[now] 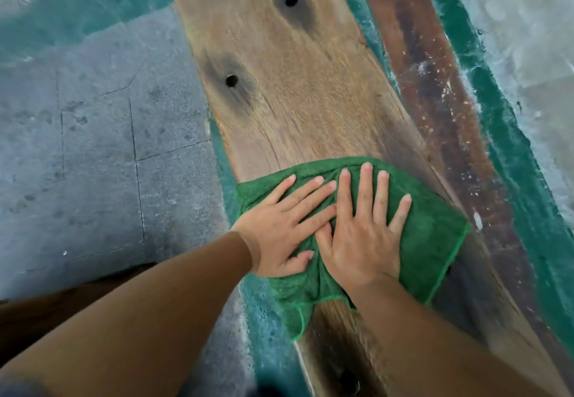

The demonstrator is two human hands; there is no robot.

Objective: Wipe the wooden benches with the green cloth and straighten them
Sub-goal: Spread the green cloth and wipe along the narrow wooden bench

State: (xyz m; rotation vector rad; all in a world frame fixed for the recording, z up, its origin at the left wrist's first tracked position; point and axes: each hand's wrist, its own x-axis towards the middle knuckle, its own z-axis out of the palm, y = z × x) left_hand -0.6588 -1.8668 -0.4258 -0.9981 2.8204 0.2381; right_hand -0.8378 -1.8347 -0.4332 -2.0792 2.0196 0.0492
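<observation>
A long wooden bench (285, 86) runs from the top middle down to the bottom right, with two dark holes in its far half. A green cloth (431, 241) is spread across the bench's near-middle part, one corner hanging over the left edge. My left hand (279, 226) and my right hand (363, 232) both lie flat on the cloth side by side, fingers spread and pointing away from me, pressing it against the wood. Both forearms wear brown sleeves.
A darker, narrower wooden plank (441, 111) lies along the bench's right side. Grey stone paving (93, 148) fills the left; green-painted floor (512, 136) borders the planks. A dark brown object (62, 300) sits at the lower left.
</observation>
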